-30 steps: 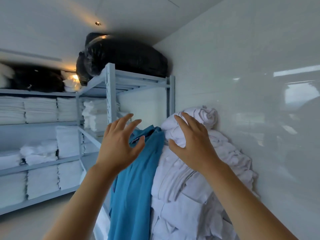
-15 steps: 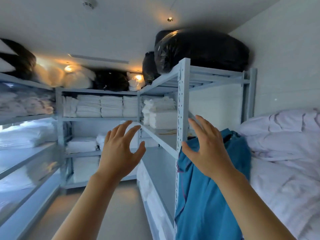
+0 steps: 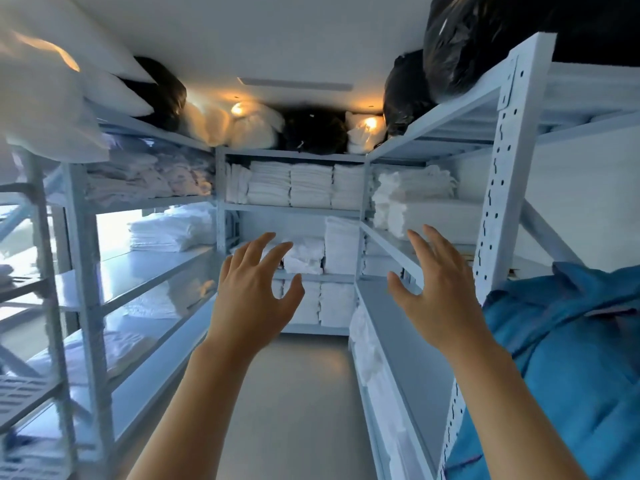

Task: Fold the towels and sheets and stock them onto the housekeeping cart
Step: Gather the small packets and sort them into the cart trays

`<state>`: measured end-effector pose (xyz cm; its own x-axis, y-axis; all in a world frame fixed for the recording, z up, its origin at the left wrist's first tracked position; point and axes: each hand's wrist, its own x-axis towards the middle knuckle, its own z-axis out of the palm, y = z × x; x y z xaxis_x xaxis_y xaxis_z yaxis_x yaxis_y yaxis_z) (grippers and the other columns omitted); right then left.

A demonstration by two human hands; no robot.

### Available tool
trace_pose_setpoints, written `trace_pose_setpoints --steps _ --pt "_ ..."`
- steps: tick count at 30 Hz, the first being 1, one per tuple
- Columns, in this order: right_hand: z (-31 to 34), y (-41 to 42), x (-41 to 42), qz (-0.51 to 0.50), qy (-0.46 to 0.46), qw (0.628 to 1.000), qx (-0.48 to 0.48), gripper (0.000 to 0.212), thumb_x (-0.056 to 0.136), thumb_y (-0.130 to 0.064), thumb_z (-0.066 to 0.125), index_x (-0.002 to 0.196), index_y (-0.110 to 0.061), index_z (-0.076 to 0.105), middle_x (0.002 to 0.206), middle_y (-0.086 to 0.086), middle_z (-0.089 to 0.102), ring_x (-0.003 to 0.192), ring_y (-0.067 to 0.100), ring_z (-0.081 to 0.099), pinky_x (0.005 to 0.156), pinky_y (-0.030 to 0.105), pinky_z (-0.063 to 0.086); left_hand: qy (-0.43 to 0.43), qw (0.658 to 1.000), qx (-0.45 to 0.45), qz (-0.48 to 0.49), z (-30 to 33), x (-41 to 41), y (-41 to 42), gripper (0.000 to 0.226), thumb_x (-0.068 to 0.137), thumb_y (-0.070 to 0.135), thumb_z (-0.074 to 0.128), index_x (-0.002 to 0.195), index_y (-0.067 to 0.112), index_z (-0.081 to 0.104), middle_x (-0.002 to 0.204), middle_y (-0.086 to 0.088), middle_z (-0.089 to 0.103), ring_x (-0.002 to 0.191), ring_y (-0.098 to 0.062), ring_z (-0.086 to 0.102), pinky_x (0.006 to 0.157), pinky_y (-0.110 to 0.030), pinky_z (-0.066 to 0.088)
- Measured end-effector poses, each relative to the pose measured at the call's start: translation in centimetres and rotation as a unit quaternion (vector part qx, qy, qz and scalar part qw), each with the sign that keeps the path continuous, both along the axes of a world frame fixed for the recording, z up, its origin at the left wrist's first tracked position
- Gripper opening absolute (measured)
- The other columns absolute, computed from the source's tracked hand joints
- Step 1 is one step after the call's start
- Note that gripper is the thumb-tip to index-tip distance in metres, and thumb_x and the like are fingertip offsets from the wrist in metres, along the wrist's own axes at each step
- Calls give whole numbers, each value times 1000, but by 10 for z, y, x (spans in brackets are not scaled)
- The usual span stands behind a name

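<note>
Swung round to the left since a moment ago: the white laundry pile by the wall is out of frame and the aisle between the shelves now fills the view. Both hands stayed up in the air, empty.

Left hand (image 3: 254,299) is raised in the middle of the aisle, fingers spread and a bit bent, thumb out to the side, so that grip is wide open with nothing in it. Right hand (image 3: 438,289) is the same deal, spread and holding nothing, just left of the near shelf post (image 3: 498,188).

Using that post as the landmark: right beside it on its right, a blue cloth bag (image 3: 568,348) bulges up from the bottom corner. Above the post, black bin bags (image 3: 460,46) sit on the top shelf. Left of the post on the right-hand rack there's a stack of folded white towels (image 3: 412,195). Further left and farther back, the end rack (image 3: 291,209) holds neat folded white linen (image 3: 308,185) on its upper shelf and more on the shelves below. Way over left of the post, the opposite rack has pinkish folded linen (image 3: 138,178) and a white folded stack (image 3: 169,230) under it, with pillows (image 3: 45,98) on top. Grey floor (image 3: 294,393) runs down the aisle.
</note>
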<state>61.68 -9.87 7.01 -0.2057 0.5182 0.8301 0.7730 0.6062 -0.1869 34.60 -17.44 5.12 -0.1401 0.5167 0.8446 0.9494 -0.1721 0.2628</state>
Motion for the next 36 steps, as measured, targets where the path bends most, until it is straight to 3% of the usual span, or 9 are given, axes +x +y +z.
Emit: trace_pose_setpoints --steps 3,12,22,31,36 --pt "-9 53 -15 19 -3 1000 -3 70 94 -49 59 155 -19 41 165 3 29 152 24 26 120 54 26 7 1000 1 15 -2 -9 44 55 92 51 54 142 29 57 155 2 46 141 -26 42 116 -51 38" --pt "-2 225 -37 44 -15 998 -32 72 95 -57 48 158 -24 34 168 1 23 155 21 19 123 54 23 13 999 -18 41 8 -24 209 57 92 53 50 142 28 56 155 1 46 141 -25 42 116 -50 37" --pt "-15 356 -57 65 -23 996 -58 71 95 -53 52 157 -22 37 168 0 23 156 19 18 123 53 21 8 998 -33 52 -4 -36 339 52 94 45 61 143 28 55 155 3 45 141 -24 42 116 -51 37" --pt "-27 449 -87 40 -13 997 -67 67 97 -52 53 156 -23 39 166 -1 29 154 18 20 125 49 21 -9 1000 -28 11 -14 -66 454 47 93 37 66 138 23 61 148 1 52 137 -23 47 113 -48 41" --pt "-32 505 -109 5 2 998 -61 63 96 -49 56 152 -20 46 161 0 37 150 19 29 122 48 28 -6 999 -17 -48 -17 -89 534 45 93 35 67 136 24 62 146 2 54 134 -22 48 110 -47 44"
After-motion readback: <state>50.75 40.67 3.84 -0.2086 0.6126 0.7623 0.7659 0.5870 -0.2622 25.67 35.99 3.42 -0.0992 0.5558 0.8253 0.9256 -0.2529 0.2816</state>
